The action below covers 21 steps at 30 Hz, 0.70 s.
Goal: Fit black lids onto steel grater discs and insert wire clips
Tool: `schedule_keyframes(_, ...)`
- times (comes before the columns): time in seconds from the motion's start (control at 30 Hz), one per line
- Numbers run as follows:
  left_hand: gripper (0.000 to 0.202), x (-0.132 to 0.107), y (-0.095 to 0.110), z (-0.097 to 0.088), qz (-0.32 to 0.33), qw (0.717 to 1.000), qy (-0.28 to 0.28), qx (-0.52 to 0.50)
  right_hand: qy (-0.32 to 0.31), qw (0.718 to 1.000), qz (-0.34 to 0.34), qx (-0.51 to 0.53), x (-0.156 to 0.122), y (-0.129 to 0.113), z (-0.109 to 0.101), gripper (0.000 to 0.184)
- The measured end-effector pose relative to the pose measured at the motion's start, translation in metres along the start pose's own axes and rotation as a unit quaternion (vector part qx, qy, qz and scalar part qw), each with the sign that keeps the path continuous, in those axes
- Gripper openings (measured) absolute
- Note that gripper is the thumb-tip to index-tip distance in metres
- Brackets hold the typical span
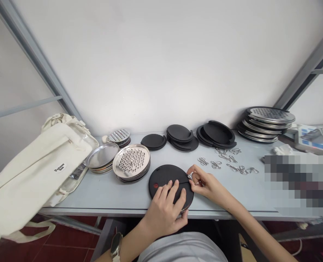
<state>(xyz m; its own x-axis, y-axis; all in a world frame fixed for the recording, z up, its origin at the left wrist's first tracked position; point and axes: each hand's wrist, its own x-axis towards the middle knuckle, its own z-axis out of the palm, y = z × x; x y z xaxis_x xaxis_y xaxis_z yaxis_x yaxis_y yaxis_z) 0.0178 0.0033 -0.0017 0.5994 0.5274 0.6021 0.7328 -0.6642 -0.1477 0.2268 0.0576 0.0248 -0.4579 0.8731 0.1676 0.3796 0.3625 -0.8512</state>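
A round black plastic disc (164,181) with a red dot and a straight slit lies on the light grey table (101,196), tilted slightly up at its near edge. My left hand (164,209) grips the disc's near side, fingers spread over its face. My right hand (205,183) pinches a small silver wire clip (190,177) between finger and thumb, pressing it against the disc's right edge near the slit. Several loose wire clips (227,162) lie on the table just beyond my right hand.
Stacks of perforated steel grater plates (131,162) and black discs (181,138) stand along the wall behind the hands. A larger steel stack (267,120) sits at the back right. A cream canvas bag (32,171) lies at the left table end. A pixelated patch covers the right.
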Motion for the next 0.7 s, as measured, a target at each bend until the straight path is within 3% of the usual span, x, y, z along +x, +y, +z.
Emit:
schedule_keyframes(0.23,0.047,0.0003,-0.0002,0.0019,-0.005,1.0,-0.002,0.004,0.004,1.0,-0.002,-0.019,-0.003,-0.0016,0.0003,0.007)
schedule_keyframes(0.5,0.047,-0.0012,0.0007,0.0011,-0.006,1.0,-0.002,0.002,0.126,0.989,-0.018,-0.075,-0.0011,-0.0024,-0.0008,0.021)
schedule_keyframes(0.7,0.047,-0.0002,0.0002,0.0009,-0.005,1.0,-0.005,0.001,0.132,0.986,-0.036,-0.093,-0.0005,-0.0004,-0.001,0.011)
